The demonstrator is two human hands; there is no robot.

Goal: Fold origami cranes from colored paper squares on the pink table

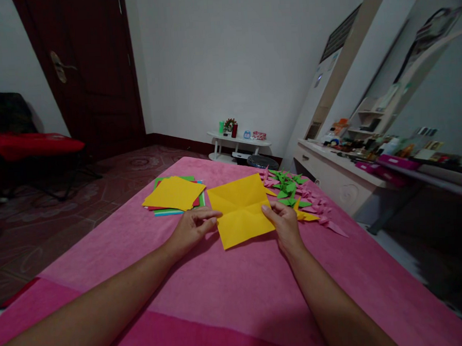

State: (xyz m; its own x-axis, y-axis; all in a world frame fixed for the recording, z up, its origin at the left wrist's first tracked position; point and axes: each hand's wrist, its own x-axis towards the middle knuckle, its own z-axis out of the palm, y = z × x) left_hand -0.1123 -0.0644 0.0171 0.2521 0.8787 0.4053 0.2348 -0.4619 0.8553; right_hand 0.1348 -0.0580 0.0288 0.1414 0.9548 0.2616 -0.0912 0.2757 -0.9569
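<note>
A square sheet of yellow origami paper (241, 214) with creases crossing its middle is held up, slightly tilted, over the pink cloth. On its right edge my right hand (286, 223) is closed, thumb in front and fingers behind. My left hand (195, 227) has its thumb and forefinger together at the left edge of the sheet. To the left lies a stack of coloured paper (173, 193), yellow on top, with green, red, blue and white edges showing. Folded paper cranes (288, 185) in green, pink and yellow lie in a group beyond my right hand.
A pink cloth (222, 292) covers the table under my arms. At the right stands a white dresser (340, 180) crowded with small bottles and boxes. A low white shelf (239, 138) is by the far wall, and a red-covered chair (32, 144) is at the left.
</note>
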